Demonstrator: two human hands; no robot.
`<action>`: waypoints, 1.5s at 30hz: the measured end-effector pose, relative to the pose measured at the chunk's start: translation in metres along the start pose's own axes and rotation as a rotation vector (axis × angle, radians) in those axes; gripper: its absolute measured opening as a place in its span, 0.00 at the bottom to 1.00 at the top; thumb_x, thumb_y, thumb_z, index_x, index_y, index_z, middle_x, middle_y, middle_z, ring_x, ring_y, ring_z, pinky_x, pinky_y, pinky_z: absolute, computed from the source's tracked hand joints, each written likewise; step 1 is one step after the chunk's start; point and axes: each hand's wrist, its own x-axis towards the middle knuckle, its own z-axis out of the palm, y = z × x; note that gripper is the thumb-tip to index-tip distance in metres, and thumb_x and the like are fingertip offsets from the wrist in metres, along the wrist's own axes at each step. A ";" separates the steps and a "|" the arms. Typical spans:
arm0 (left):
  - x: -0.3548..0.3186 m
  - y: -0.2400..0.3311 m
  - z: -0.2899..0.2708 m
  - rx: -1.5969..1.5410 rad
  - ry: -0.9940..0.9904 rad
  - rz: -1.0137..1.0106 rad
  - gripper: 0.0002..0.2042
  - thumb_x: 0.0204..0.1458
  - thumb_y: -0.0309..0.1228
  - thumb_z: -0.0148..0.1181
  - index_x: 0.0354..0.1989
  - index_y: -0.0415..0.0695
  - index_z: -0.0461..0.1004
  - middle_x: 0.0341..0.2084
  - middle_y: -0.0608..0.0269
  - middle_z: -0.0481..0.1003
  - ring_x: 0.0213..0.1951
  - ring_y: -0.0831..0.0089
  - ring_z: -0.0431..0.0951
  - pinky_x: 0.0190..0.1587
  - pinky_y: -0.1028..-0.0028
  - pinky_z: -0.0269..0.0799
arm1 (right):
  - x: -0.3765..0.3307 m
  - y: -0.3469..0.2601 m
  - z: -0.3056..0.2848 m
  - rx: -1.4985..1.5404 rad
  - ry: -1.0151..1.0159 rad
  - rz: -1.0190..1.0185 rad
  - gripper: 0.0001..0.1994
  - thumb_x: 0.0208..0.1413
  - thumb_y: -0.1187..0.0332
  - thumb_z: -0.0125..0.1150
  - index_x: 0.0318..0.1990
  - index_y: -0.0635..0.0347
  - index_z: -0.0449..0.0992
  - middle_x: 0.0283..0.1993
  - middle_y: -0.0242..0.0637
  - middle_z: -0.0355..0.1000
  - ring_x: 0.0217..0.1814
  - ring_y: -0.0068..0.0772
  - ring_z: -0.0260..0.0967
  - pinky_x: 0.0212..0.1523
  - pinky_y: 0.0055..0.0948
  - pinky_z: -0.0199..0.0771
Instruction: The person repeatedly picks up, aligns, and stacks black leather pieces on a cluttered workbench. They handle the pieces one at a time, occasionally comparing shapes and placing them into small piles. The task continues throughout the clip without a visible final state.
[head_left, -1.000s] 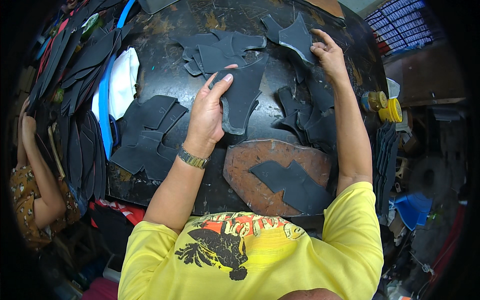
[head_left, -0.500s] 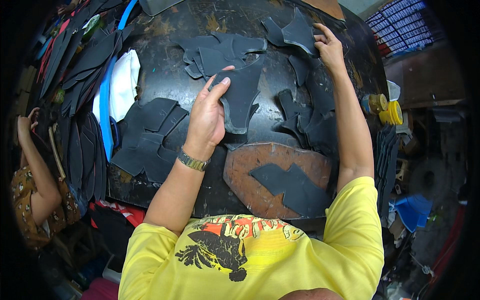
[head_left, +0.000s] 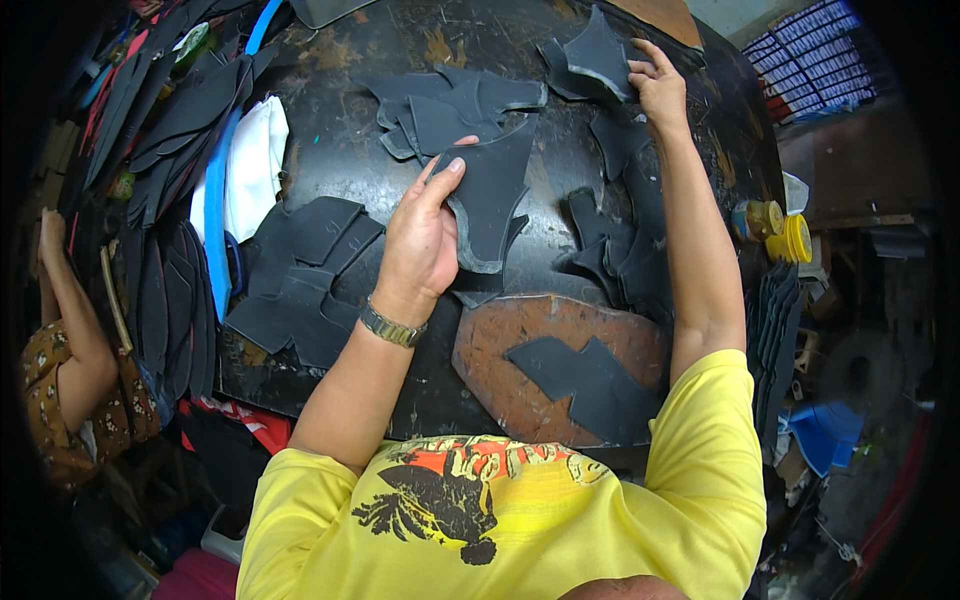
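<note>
My left hand [head_left: 425,225] is closed on a black leather-like cut piece [head_left: 492,180], thumb on top, holding it over the middle of the table. Its pale grey cut edge shows along the lower side. Far to the right, my right hand [head_left: 657,85] pinches the edge of another black cut piece [head_left: 597,50], which lies over a similar one. Just beyond my left hand is a loose pile of cut pieces [head_left: 440,115]. More pieces [head_left: 610,245] lie between my right forearm and the held piece.
The dark table [head_left: 330,165] bears a brown board [head_left: 500,390] with a black piece [head_left: 585,380] on it, near my body. Overlapping pieces [head_left: 305,260] lie left, by a white cloth [head_left: 255,160] and blue strip [head_left: 213,220]. Yellow-lidded jars [head_left: 790,240] stand right. Another person's arm [head_left: 75,300] shows far left.
My right hand and the piece at its fingers have shifted slightly away from me, and that piece's tilt has changed. My left hand keeps its hold. The view has shifted a little.
</note>
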 end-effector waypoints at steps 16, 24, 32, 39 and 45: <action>-0.001 0.001 0.001 -0.011 0.021 -0.015 0.16 0.68 0.29 0.51 0.61 0.37 0.73 0.55 0.55 0.76 0.57 0.70 0.76 0.63 0.71 0.71 | 0.018 -0.005 0.094 0.302 -0.090 0.356 0.32 0.49 0.87 0.58 0.65 0.62 0.72 0.48 0.49 0.80 0.44 0.40 0.79 0.41 0.39 0.82; -0.002 0.001 0.001 0.019 -0.005 -0.020 0.19 0.70 0.31 0.49 0.65 0.36 0.70 0.59 0.54 0.74 0.60 0.68 0.74 0.65 0.69 0.70 | 0.049 0.050 0.013 -0.349 0.134 0.181 0.24 0.52 0.77 0.60 0.58 0.50 0.82 0.48 0.45 0.83 0.49 0.36 0.81 0.53 0.32 0.76; -0.002 0.000 0.003 0.032 -0.009 -0.044 0.20 0.71 0.33 0.47 0.65 0.35 0.69 0.60 0.53 0.73 0.63 0.68 0.72 0.67 0.68 0.66 | 0.039 0.045 0.034 -0.582 0.085 -0.006 0.26 0.50 0.77 0.52 0.57 0.44 0.81 0.46 0.35 0.84 0.52 0.41 0.80 0.56 0.37 0.77; 0.001 0.001 -0.001 -0.086 -0.028 -0.072 0.21 0.72 0.34 0.45 0.68 0.36 0.65 0.62 0.51 0.72 0.64 0.64 0.72 0.67 0.65 0.68 | 0.016 0.014 0.055 -0.431 0.051 -0.145 0.33 0.56 0.73 0.67 0.71 0.47 0.66 0.55 0.41 0.81 0.57 0.35 0.78 0.60 0.33 0.74; 0.001 0.001 0.001 -0.207 -0.054 -0.047 0.20 0.73 0.34 0.42 0.69 0.39 0.63 0.63 0.51 0.71 0.64 0.64 0.71 0.68 0.64 0.68 | -0.039 -0.055 0.030 0.167 -0.277 0.066 0.35 0.61 0.67 0.68 0.73 0.61 0.60 0.47 0.47 0.81 0.46 0.31 0.80 0.48 0.28 0.79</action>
